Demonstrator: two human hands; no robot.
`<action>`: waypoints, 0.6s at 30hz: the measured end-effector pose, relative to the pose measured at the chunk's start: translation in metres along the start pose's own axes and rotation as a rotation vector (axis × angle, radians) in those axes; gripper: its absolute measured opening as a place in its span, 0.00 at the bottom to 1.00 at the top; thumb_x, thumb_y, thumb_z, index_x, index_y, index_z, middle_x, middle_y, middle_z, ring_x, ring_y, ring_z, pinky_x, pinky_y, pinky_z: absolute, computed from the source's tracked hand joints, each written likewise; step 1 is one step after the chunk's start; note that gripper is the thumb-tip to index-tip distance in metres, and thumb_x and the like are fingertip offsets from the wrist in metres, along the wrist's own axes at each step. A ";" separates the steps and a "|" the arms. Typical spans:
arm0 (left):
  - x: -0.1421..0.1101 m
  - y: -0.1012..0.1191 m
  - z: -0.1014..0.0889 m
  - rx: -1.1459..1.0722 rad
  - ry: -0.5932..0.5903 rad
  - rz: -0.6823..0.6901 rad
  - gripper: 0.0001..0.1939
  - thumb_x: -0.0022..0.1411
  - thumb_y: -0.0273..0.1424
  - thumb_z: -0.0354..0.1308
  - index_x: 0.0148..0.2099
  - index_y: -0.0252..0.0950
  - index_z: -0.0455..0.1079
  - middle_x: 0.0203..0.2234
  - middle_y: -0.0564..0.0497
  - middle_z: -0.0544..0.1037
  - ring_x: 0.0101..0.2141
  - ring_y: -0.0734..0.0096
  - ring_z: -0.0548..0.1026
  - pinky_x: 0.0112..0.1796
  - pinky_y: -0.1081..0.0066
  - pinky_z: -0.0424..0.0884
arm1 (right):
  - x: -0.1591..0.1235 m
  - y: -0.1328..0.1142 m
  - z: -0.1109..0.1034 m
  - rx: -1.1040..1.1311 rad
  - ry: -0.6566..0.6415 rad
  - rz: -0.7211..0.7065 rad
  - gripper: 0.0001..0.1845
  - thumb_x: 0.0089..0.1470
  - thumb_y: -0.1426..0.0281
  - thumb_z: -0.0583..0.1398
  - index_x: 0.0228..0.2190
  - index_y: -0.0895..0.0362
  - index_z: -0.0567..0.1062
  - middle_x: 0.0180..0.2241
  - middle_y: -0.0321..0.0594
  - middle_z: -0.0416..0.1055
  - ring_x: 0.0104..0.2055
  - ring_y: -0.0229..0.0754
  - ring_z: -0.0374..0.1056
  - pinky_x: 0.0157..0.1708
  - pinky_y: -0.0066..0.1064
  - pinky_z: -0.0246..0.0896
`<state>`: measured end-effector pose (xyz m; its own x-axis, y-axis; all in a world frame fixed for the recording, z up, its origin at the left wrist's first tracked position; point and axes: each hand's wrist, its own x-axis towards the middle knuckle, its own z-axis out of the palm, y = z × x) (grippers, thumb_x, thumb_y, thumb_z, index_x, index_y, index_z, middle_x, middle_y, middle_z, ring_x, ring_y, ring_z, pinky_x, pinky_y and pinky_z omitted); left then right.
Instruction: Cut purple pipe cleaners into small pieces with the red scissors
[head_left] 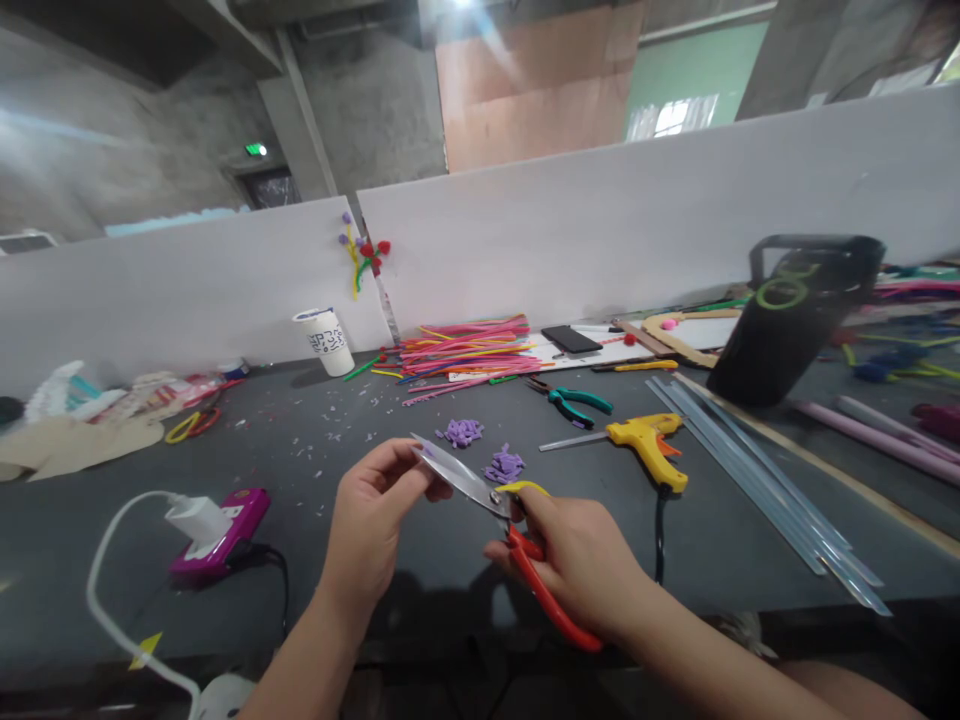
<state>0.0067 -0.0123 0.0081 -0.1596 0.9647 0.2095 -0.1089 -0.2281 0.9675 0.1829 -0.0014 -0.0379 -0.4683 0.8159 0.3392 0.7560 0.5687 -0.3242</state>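
My right hand (581,560) grips a pair of scissors (461,480) with one red and one yellow handle loop. The blades point up and to the left, their tips close to my left hand (379,510). Thumb and fingers of that left hand are pinched together beside the blade tips; what they hold is mostly hidden, though a bit of purple shows there. Just beyond the scissors lie two small heaps of cut purple pieces, a farther heap (461,432) and a nearer heap (505,464).
A yellow glue gun (646,445), teal-handled pliers (574,402) and clear glue sticks (765,480) lie to the right, near a black bottle (795,320). Colourful pipe cleaners (465,350) and a paper cup (324,342) stand behind. At left is a purple power strip (225,535) with a white plug.
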 end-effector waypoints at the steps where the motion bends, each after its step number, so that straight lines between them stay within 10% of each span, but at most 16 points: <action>1: 0.000 0.000 0.000 -0.001 -0.003 0.002 0.02 0.49 0.24 0.57 0.27 0.35 0.68 0.20 0.57 0.70 0.23 0.79 0.68 0.28 0.78 0.65 | 0.000 0.000 0.000 0.002 -0.001 -0.001 0.21 0.50 0.50 0.49 0.27 0.57 0.65 0.19 0.35 0.67 0.22 0.40 0.64 0.21 0.27 0.43; 18: 0.000 0.001 -0.001 0.036 0.006 0.000 0.00 0.49 0.25 0.56 0.27 0.34 0.68 0.20 0.55 0.71 0.23 0.76 0.69 0.29 0.75 0.65 | 0.000 -0.003 0.001 0.008 -0.022 0.022 0.20 0.51 0.52 0.49 0.24 0.56 0.64 0.18 0.36 0.67 0.20 0.39 0.64 0.19 0.26 0.42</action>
<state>0.0060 -0.0120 0.0089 -0.1657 0.9639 0.2084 -0.0738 -0.2229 0.9720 0.1800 -0.0034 -0.0383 -0.4617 0.8301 0.3126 0.7626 0.5515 -0.3380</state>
